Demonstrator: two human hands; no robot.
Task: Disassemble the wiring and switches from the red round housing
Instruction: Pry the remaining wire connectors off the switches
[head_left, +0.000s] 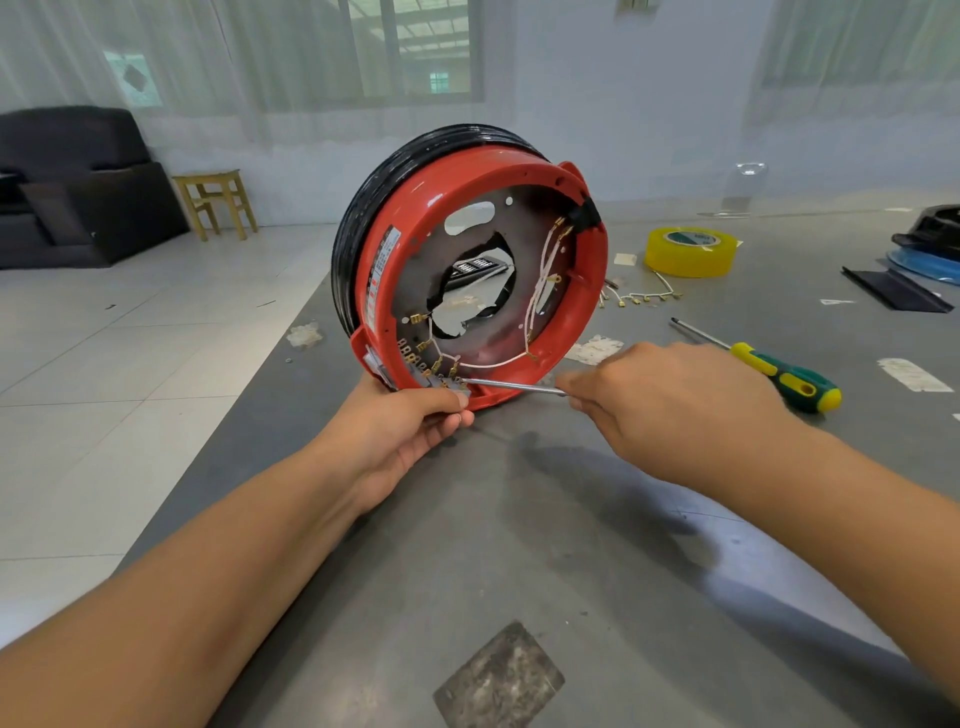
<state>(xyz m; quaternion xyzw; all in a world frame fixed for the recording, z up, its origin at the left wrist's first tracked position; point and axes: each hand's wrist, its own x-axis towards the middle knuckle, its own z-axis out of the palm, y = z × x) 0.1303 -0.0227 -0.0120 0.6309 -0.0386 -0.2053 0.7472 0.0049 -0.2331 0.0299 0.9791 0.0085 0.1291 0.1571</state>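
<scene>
Housing (483, 171) stands on edge on the table (519, 519), open side toward the camera. Left hand (400, 431) grips its lower rim beside the switches (431, 376). Right hand (670, 405) pinches a thin tool (509, 385), tip at the terminals. Wires (540, 291) remain attached. Recommendation: brace the rim firmly and lever each connector gently, so the tip cannot slip toward the thumb.

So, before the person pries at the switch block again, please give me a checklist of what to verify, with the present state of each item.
1. Red housing steadied on the table: ok, left hand grips its lower rim.
2. Thin metal tool held: ok, right hand pinches it.
3. Tool tip at the switch block: ok.
4. White wires all detached: not ok, several remain connected.
5. Left fingertips away from the tip: not ok, they are close.
6. Block's fasteners released: cannot tell.
</scene>
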